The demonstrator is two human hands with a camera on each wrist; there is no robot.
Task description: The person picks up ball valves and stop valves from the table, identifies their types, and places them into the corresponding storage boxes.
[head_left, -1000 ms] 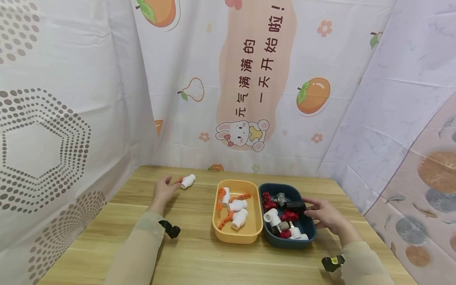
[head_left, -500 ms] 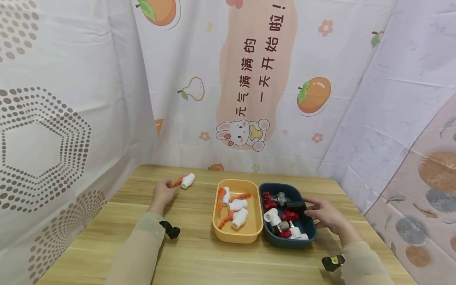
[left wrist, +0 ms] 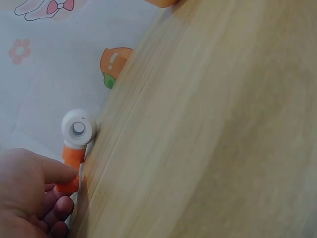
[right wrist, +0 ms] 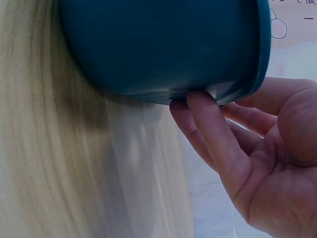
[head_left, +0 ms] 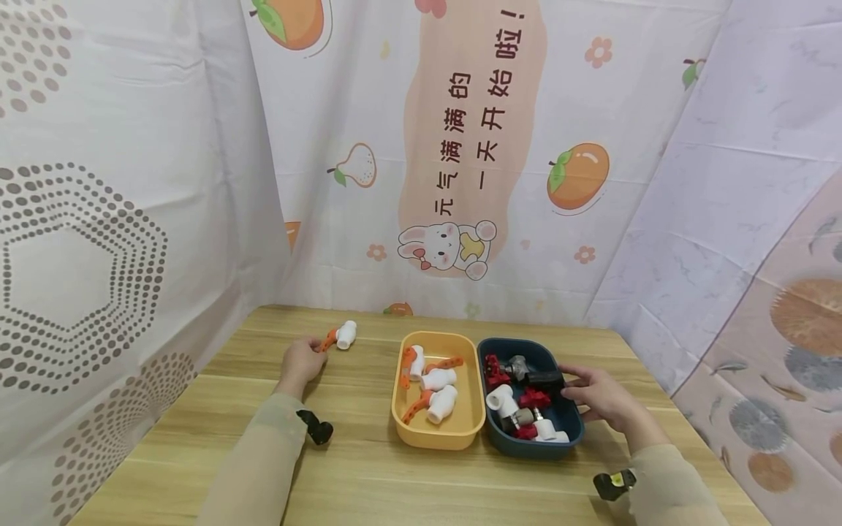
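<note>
In the head view my left hand (head_left: 302, 363) pinches the orange handle of a white ball valve (head_left: 346, 334) at the table's far left. The left wrist view shows the thumb on the handle's end and the round bore of the valve (left wrist: 79, 128). My right hand (head_left: 601, 394) grips the right wall of a dark blue bin (head_left: 526, 451). In the right wrist view its fingers (right wrist: 210, 116) press the bin's outer wall, and one digit passes behind the rim. White fittings (head_left: 503, 400), red-handled valves and a black piece (head_left: 544, 380) lie in the bin.
A yellow bin (head_left: 437, 440) stands against the blue bin's left side. It contains several white valves (head_left: 439, 378) with orange handles. The wooden table (head_left: 368, 482) ends at a printed curtain (head_left: 368, 248) at the back, with more cloth on both sides.
My left fingers close on the end of the orange handle, and the valve has turned and shifted slightly left. The right hand and both bins have stayed in place.
</note>
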